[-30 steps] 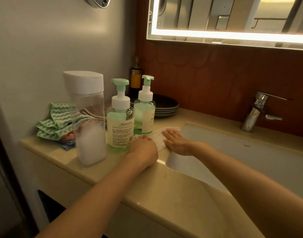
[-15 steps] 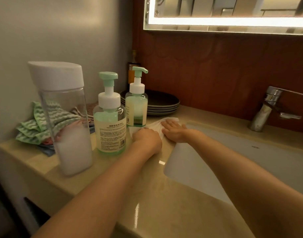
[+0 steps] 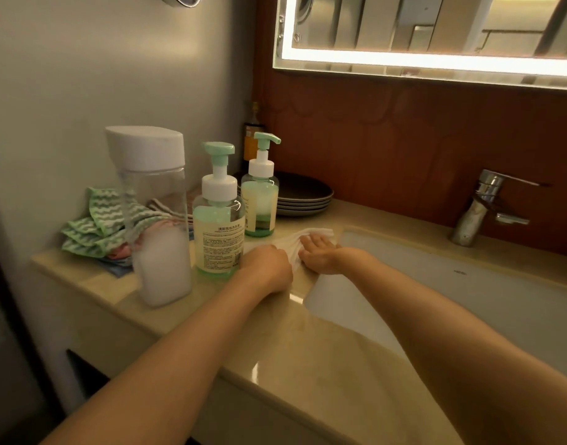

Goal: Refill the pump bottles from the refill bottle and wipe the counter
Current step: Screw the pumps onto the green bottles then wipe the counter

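Left hand (image 3: 266,268) seems to bunch the white cloth (image 3: 319,233) in curled fingers; the right hand (image 3: 319,253) presses flat on it. It lies on the bench (image 3: 275,348), just right of the nearer pump bottle (image 3: 218,232).

Both forearms were bare, uncovered from the bottom frame edge up to the wrists. Left hand (image 3: 269,268) and right hand (image 3: 320,255) were bare as well. Any clothing sat outside the view; nail detail too small to tell.
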A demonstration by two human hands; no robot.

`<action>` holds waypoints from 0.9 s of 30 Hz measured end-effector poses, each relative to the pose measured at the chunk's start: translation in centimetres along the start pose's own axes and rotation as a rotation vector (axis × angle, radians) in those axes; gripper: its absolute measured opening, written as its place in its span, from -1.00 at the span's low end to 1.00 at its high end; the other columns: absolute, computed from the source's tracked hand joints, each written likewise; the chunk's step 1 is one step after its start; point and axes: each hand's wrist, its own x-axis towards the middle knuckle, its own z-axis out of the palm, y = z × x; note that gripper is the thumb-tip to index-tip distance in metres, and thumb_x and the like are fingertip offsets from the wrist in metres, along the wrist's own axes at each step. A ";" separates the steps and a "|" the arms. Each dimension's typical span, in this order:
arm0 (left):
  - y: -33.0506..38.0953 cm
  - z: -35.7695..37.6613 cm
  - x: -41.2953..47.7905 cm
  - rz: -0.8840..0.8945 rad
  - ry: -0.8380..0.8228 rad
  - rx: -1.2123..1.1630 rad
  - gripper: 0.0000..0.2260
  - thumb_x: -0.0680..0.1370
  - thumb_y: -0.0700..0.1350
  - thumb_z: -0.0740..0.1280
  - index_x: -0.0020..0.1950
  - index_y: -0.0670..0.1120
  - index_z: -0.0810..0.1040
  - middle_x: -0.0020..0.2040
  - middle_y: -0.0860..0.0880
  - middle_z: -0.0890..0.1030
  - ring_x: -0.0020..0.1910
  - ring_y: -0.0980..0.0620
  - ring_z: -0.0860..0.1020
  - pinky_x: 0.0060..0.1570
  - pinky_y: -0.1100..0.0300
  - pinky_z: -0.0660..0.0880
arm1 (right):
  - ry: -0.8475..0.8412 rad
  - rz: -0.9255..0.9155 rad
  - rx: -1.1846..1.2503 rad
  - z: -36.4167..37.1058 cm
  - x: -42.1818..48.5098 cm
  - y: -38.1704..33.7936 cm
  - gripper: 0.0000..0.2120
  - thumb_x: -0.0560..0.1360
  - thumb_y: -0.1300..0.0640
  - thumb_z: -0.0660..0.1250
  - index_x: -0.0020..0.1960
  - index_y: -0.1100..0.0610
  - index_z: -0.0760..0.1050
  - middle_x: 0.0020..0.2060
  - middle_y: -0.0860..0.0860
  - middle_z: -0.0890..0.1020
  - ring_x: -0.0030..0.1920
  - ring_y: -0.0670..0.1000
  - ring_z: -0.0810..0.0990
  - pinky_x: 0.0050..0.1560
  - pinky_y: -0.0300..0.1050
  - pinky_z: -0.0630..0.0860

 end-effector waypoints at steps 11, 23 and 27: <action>-1.9 0.3 -7.9 0.087 0.041 -0.080 -0.67 0.61 0.01 0.06 0.27 -0.12 0.41 0.26 -0.10 0.45 0.16 -0.08 0.46 0.08 0.07 0.39 | -0.064 -0.098 -0.077 1.4 -7.8 -3.3 -0.46 0.62 -0.03 -0.17 0.51 0.13 -0.25 0.51 0.08 -0.20 0.50 0.08 -0.22 0.48 0.12 -0.17; -5.6 -0.5 -16.4 0.265 0.015 -0.162 -0.58 0.62 0.06 0.08 0.48 0.05 0.19 0.50 0.10 0.16 0.47 0.14 0.13 0.38 0.19 0.14 | -0.018 -0.194 -0.214 4.4 -19.2 -5.8 -0.40 0.60 -0.13 -0.15 0.51 0.18 -0.20 0.51 0.12 -0.14 0.51 0.07 -0.17 0.50 0.07 -0.15; -2.9 0.0 -17.4 0.364 -0.004 -0.198 -0.57 0.61 0.06 0.11 0.48 0.07 0.20 0.50 0.14 0.16 0.47 0.19 0.09 0.39 0.24 0.09 | 0.024 -0.190 -0.237 5.7 -23.9 -2.8 -0.42 0.61 -0.10 -0.19 0.51 0.20 -0.20 0.51 0.12 -0.13 0.51 0.04 -0.16 0.49 0.00 -0.15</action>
